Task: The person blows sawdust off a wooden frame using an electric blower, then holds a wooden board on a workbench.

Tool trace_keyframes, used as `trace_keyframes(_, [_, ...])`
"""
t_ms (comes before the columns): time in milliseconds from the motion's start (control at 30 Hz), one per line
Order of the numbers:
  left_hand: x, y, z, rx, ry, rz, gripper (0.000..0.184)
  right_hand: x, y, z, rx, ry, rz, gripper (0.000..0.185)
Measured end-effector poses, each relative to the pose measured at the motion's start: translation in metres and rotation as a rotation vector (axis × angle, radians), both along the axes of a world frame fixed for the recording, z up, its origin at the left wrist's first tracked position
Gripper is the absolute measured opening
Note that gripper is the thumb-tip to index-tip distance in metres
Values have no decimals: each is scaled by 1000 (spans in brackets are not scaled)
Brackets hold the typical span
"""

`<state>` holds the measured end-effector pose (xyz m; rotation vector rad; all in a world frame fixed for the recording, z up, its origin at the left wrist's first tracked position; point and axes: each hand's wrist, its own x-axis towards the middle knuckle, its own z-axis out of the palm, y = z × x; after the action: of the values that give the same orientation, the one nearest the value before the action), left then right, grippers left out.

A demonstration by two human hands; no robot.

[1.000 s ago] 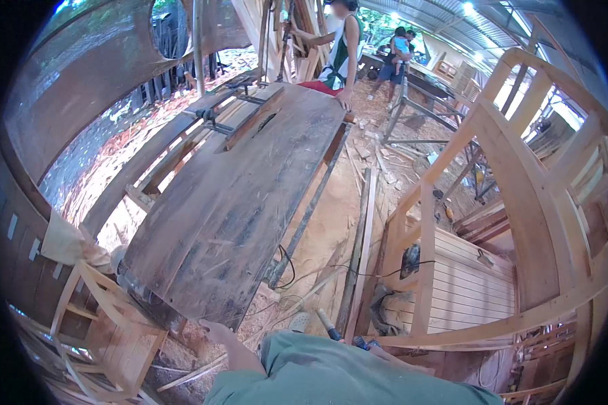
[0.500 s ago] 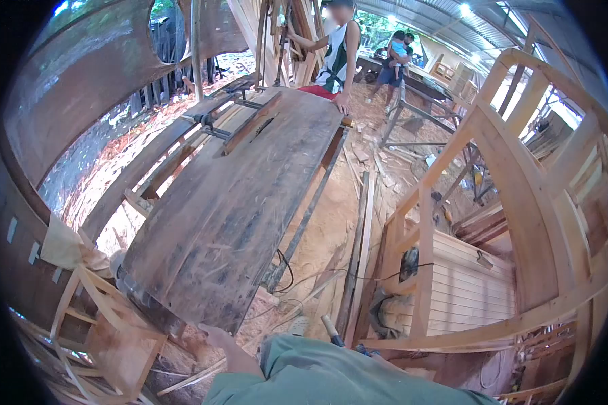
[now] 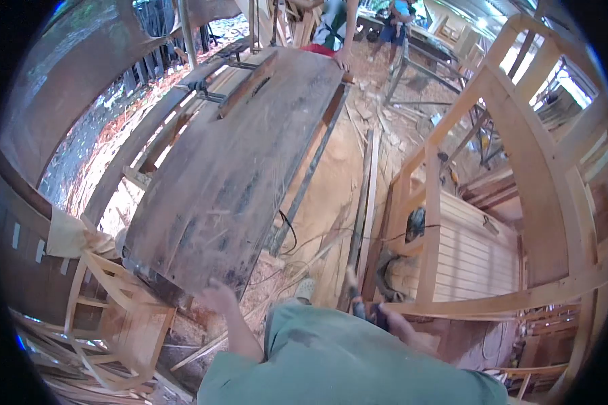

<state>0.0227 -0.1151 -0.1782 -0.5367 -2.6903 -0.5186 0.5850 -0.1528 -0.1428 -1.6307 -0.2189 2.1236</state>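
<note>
My left hand point(image 3: 217, 297), a little blurred, is at the near end of a wide, dark-stained wooden board point(image 3: 216, 175). Its fingers look stretched out over the board's near corner; whether they touch it I cannot tell. Low at my right side, my right hand point(image 3: 400, 325) is closed on a tool point(image 3: 355, 297) with a tan, stick-like front part and a dark body. Its exact kind is unclear. At the board's far end, another person's hand point(image 3: 344, 59) rests on the edge.
A wooden chair point(image 3: 132, 324) stands at lower left. On the right rises a large pale wooden frame point(image 3: 429, 236), beside a slatted panel point(image 3: 476, 250). Long timber strips point(image 3: 365, 202) and a dark cable point(image 3: 317, 248) lie on the sawdust-covered floor. Another person point(image 3: 388, 34) is in the background.
My view has tilted down. My left hand has moved from the board's near edge up over its corner. My right hand and more of the tool have come into view.
</note>
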Motion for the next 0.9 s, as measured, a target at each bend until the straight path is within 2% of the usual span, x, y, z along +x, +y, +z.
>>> trace_keyframes(33, [13, 23, 72, -55, -690, -233, 54, 3, 11, 4, 3, 72, -156, 42])
trace_keyframes(67, [24, 41, 37, -36, -576, -468, 51, -3, 22, 28, 21, -32, -135, 49])
trace_keyframes(100, [37, 60, 6, -15, -443, -715, 47, -7, 34, 28, 77, 39, -239, 52])
trace_keyframes(133, [49, 78, -25, 5, -309, -940, 44, -24, 44, 52, 128, 116, -302, 55])
trace_keyframes(167, [77, 96, -8, 232, -1131, -947, 48, -30, 56, 47, 336, 66, -295, 55])
trace_keyframes(200, [107, 114, 13, 463, -1806, -554, 52, -39, 72, 48, 355, 119, -450, 50])
trace_keyframes(233, [134, 123, 39, 413, -1922, -378, 57, -51, 73, 45, 370, 166, -611, 45])
trace_keyframes(300, [158, 133, 92, 287, -2144, -407, 62, -71, 75, 45, 398, 152, -695, 40])
trace_keyframes(333, [158, 125, 77, 188, -2169, -520, 60, -76, 78, 47, 456, 136, -765, 35])
trace_keyframes(367, [157, 117, 67, 105, -2182, -654, 59, -74, 68, 35, 545, 114, -731, 27])
trace_keyframes(433, [150, 92, 89, -7, -2188, -677, 58, -70, 48, 23, 595, 102, -649, 26])
trace_keyframes(500, [145, 75, 114, 82, -2048, -573, 51, -69, 25, 27, 477, 209, -733, 29])
trace_keyframes(533, [137, 78, 92, 92, -2040, -591, 51, -69, 21, 21, 492, 219, -732, 29])
trace_keyframes(600, [118, 100, 33, -130, -1296, -1030, 53, -62, 17, -2, 408, 57, -566, 32])
trace_keyframes(633, [117, 102, 45, -123, -1293, -1041, 53, -57, 11, -13, 419, 57, -569, 32])
trace_keyframes(700, [118, 107, 83, -355, -958, -1158, 55, -48, 3, -35, 269, 25, -459, 33])
trace_keyframes(800, [122, 92, 74, -316, -987, -1120, 55, -36, -17, -61, 36, -26, -298, 35])
trace_keyframes(867, [126, 73, 60, -454, -886, -1122, 56, -24, -36, -72, 54, -101, -251, 32])
trace_keyframes(900, [123, 59, 17, -422, -864, -1238, 58, -18, -46, -76, 58, -175, -199, 30])
